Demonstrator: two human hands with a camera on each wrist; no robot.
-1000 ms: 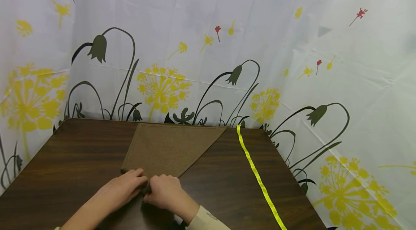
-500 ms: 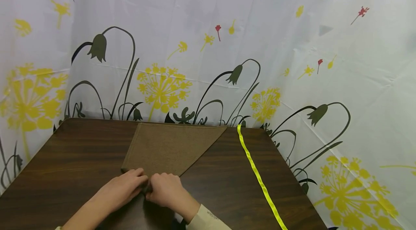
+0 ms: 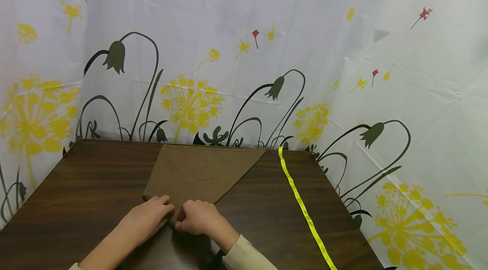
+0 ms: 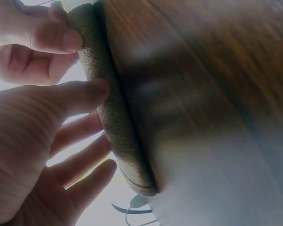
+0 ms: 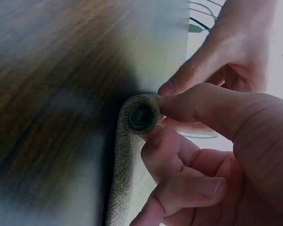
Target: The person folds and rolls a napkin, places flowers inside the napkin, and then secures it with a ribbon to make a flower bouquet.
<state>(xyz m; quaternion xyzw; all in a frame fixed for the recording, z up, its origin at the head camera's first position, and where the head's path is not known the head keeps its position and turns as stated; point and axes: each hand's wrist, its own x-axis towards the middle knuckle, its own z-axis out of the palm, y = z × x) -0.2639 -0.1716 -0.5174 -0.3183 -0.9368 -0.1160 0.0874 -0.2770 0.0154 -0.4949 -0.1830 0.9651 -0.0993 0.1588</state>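
Observation:
A brown cloth [image 3: 194,172] with stitched edges lies flat on the table, its slanted right edge running to a point at the back. Its near side is rolled up, and the spiral end of the roll [image 5: 142,114] shows in the right wrist view. My left hand [image 3: 148,217] holds the roll from the left, thumb on the near side and fingers over the far side, as the left wrist view shows. At the roll's right end, my right hand [image 3: 202,218] pinches it between thumb and forefinger, the other fingers curled. Both thumbs sit close together.
A yellow ribbon [image 3: 301,202] stretches along the right side of the dark wooden table [image 3: 95,176], from the back edge toward me. Behind the table hangs a white flowered curtain [image 3: 236,15].
My right hand has shifted slightly up and right, opening a small gap from the left hand. The left hand has barely moved, and the near corner of the cloth has edged slightly away.

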